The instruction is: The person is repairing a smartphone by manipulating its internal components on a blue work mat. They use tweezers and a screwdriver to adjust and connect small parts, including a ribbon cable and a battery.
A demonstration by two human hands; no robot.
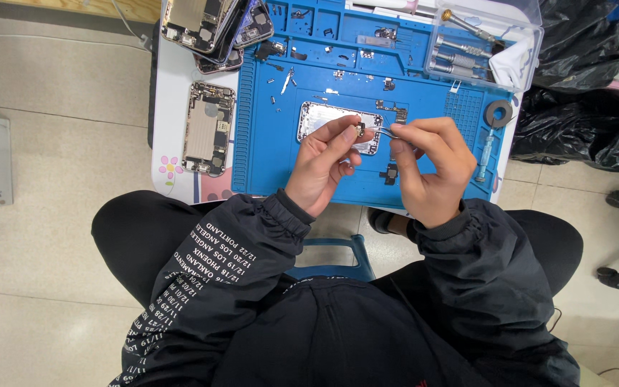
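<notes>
Small dark metal phone component [359,130], roughly square and glinting, is pinched between the thumb and fingertips of the left hand [324,165], held up just above the blue silicone repair mat [266,143]. Thin silver metal tweezers [388,131] are gripped in the closed fingers of the right hand [431,168]; their long axis runs almost level, from that hand leftward, and the tips meet the component's right edge. So the part lies directly left of the right hand, with the left hand nearer, since it already holds it.

Directly beneath both hands, a stripped silver phone back housing [317,118] lies flat on the mat, a shiny rounded rectangle with its long side running left to right. Tiny screws and dark brackets are scattered over the mat, whose upper edge is moulded into small compartments. A clear plastic box of metal screwdriver bits [481,43] sits at the mat's upper right, with a dark ring of tape [498,113] just below it. To the left, on the white table [170,86], another opened phone chassis [208,127] lies lengthwise, well apart from the hands, and a stack of further phone shells [213,29] rests above it. Black jacket sleeves cover both arms.
</notes>
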